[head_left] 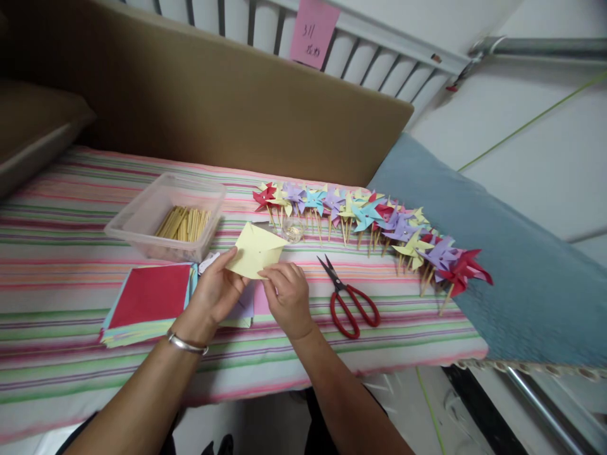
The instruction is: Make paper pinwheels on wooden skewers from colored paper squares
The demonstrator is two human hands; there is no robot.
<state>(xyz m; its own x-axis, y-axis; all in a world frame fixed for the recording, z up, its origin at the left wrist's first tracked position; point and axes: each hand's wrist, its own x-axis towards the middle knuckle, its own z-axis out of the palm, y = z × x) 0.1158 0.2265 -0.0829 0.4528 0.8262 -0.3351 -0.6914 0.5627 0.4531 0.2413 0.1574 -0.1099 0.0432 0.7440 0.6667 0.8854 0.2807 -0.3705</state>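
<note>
A pale yellow square of paper (257, 251) is held up above the striped cloth between my two hands. My left hand (220, 287) supports it from the left, thumb on top and fingers beneath. With a pinch, my right hand (288, 292) grips its lower right corner. Faint lines run in from the paper's corners, and a small mark shows near its middle. Under my hands lie purple and pink paper sheets (262, 299), partly hidden. To the right of my right hand, red-handled scissors (348, 297) lie with their blades slightly apart.
A clear plastic box (137, 229) holds several thin sticks (184, 224). In front of it is a stack of coloured paper (149, 297), red on top. Finished paper pinwheels (367, 215) on sticks lie in a row at the back right, beside a small clear dish (293, 230). A cardboard panel (227, 101) stands behind.
</note>
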